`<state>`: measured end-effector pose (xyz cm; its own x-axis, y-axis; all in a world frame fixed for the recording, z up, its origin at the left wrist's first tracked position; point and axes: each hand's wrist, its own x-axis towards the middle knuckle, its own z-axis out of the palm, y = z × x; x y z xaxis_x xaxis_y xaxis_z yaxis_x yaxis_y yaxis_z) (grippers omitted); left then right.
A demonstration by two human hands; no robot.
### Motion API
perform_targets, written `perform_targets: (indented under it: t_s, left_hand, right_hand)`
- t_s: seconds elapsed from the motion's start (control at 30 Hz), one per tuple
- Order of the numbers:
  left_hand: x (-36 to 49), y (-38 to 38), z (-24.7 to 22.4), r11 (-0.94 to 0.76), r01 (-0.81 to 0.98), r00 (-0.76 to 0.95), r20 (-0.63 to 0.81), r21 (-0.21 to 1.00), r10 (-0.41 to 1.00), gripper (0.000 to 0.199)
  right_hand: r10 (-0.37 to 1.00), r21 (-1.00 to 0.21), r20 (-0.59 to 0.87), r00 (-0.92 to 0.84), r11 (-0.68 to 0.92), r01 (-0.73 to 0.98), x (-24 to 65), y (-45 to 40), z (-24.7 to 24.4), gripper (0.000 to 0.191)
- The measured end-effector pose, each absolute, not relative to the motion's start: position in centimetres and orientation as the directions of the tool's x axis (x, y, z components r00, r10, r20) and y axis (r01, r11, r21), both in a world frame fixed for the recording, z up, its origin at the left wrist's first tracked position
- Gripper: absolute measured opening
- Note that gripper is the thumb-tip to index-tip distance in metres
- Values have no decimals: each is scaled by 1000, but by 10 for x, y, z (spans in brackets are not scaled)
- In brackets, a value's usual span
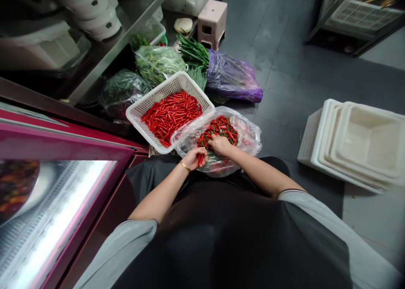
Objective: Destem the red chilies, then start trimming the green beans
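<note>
A clear plastic bag (249, 130) lies open at my lap, holding red chilies with green stems (223, 126). My right hand (220, 144) reaches into it, fingers bent down onto the chilies; what they pinch is too small to tell. Just left of it, at the bag's near edge, my left hand (195, 158) is closed around a few red chilies (200, 159); a gold bangle circles that wrist. Beyond the left hand stands a white perforated basket (142, 126) with a heap of red chilies (172, 114), the bag's edge overlapping its near right side.
Bagged greens (160, 63) and a purple-wrapped bundle (234, 76) lie behind the basket. A pink stool (211, 23) stands farther back. Stacked white baskets (363, 141) are at right. Metal shelving (120, 36) and a lit display case (63, 204) border the left.
</note>
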<state>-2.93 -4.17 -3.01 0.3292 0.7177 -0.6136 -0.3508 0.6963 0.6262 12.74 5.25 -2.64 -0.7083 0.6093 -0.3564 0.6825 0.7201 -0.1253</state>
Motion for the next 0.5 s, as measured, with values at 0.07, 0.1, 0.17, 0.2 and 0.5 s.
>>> perform_targets:
  t_s: [0.07,0.1,0.17,0.2,0.5]
  left_hand:
    - [-37,-35,-27,670,-405,275,-616,622,738,21]
    - [-38,-32,-27,661,-405,227,-631,631,742,23]
    - [-34,-25,-27,663,-364,126,-671,654,731,27]
    - [-30,-22,-28,668,-331,81,-685,666,724,28]
    - [-15,-41,-40,459,440,196,-581,772,790,15]
  right_hand:
    - [623,-114,-377,-686,704,701,124,62,-24,35]
    - [649,-114,-367,-666,679,725,126,66,-21,34]
    - [684,-134,-319,-656,653,745,134,68,-16,34]
    - [684,-149,-297,-667,656,740,138,66,-14,35]
    - [621,-142,-355,-699,703,697,126,62,-33,32]
